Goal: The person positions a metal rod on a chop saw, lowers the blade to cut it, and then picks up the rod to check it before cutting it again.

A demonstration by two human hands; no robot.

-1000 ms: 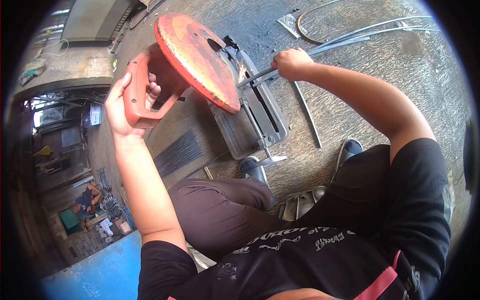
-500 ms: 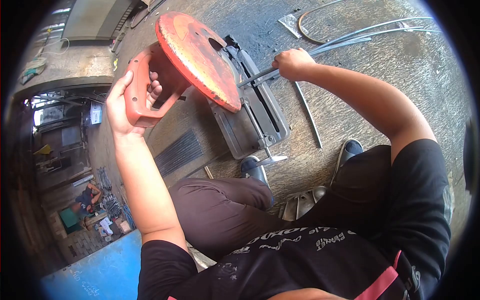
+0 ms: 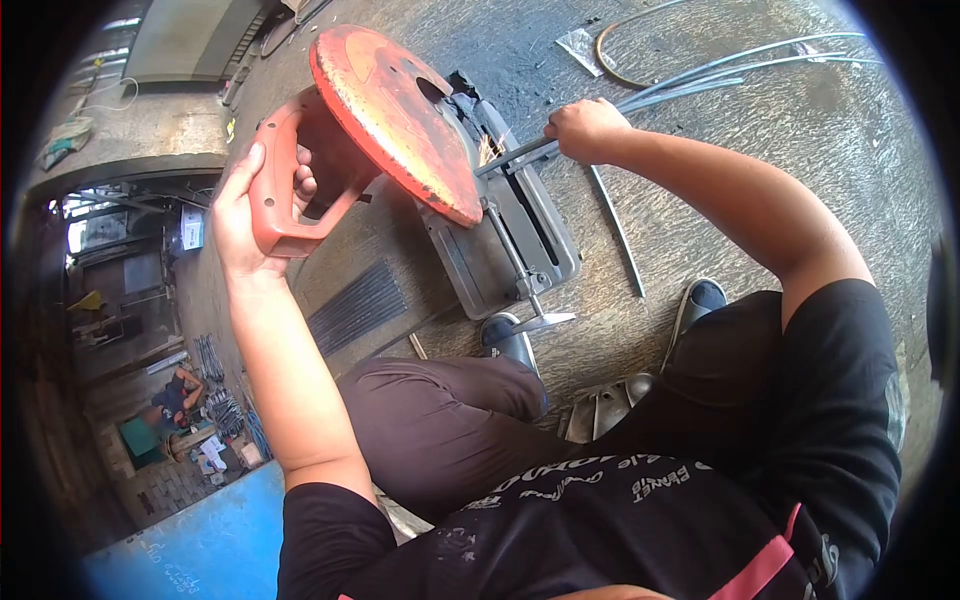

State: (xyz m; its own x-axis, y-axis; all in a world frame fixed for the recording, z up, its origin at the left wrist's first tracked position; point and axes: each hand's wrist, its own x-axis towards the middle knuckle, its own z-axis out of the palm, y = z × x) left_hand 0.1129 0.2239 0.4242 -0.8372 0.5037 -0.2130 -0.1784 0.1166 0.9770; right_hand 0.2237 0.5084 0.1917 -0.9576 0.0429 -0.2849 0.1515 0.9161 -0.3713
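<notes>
While sparks flew beside the lower edge of the saw's red guard, the person's left grip was wrapped around the handle, with the fingers curled through its opening. The right grip was closed on the rods, back of the hand up, just beyond the side of the saw's grey base. From that grip the rods ran one way over the base to the guard, where their ends were hidden, and the other way out across the floor.

A loose rod lay on the floor between the base and the right sandal. The left sandal was just beside the base. On the saw's other side, short rods lay in a row. Farther off, another person was near a blue panel.
</notes>
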